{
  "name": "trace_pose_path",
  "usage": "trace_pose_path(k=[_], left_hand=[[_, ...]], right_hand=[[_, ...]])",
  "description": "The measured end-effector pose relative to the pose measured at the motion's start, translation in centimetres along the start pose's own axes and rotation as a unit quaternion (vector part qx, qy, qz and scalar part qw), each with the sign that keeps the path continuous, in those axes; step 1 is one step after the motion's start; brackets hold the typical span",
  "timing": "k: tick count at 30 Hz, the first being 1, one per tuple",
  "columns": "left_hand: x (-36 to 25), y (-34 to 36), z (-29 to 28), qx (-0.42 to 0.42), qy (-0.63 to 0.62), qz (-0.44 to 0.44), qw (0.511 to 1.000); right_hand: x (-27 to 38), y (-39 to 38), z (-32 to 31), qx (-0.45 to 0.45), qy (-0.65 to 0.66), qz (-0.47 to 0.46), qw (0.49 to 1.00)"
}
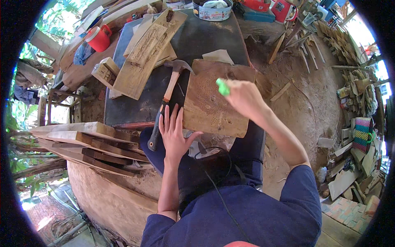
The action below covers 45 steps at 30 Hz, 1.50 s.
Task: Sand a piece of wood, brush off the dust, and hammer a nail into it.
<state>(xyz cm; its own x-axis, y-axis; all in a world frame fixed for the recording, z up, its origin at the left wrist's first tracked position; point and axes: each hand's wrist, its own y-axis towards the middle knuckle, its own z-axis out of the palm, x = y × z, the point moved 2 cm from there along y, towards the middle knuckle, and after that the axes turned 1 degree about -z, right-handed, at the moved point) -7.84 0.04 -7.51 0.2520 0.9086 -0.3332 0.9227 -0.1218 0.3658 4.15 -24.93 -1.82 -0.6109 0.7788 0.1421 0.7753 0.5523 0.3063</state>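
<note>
A squarish wooden board (201, 109), dotted with many small holes, lies at the near edge of a black-topped table (201, 37). Over its upper right part, my right hand (246, 98) is closed round a small bright green thing (222, 87), whose kind I cannot make out. My left hand (175, 133) lies with fingers stretched out at the board's lower left corner, thumb toward its near edge. Just left of those fingers is a claw hammer (172, 84), its black grip toward me and its head by the board's upper left corner. A thin nail-like piece (181, 89) lies between hammer and board.
Rough planks (144, 61) are piled on the table's left side. A round tub (212, 12) stands at the far edge. More stacked planks (90, 140) jut in from the left, near a red jug (98, 39). Scrap wood and a woven basket (362, 133) are at the right.
</note>
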Motion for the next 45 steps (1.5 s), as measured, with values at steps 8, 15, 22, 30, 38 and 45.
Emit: trace_pose_path(k=[8,15,22,30,38,45], left_hand=[[0.0,0.1,0.1,0.001,0.006,-0.003,1.000],[0.4,-0.2,0.2,0.000,0.008,-0.002,1.000],[0.1,0.1,-0.1,-0.002,0.017,0.004,1.000],[0.4,-0.3,0.2,0.002,0.007,0.002,1.000],[0.2,-0.1,0.1,0.010,0.019,0.006,1.000],[-0.1,0.2,-0.1,0.006,0.030,0.019,0.999]], right_hand=[[-8.1,0.8,-4.0,0.127,0.025,0.205,0.970],[1.5,-0.7,-2.0,0.038,0.187,-0.099,0.977],[-3.8,5.8,-0.3,0.202,0.094,0.057,0.973],[3.9,5.3,-1.6,0.203,0.154,-0.105,0.961],[2.3,6.9,1.5,0.051,-0.028,-0.070,0.996],[-1.0,6.5,0.3,0.020,0.089,-0.006,0.996]])
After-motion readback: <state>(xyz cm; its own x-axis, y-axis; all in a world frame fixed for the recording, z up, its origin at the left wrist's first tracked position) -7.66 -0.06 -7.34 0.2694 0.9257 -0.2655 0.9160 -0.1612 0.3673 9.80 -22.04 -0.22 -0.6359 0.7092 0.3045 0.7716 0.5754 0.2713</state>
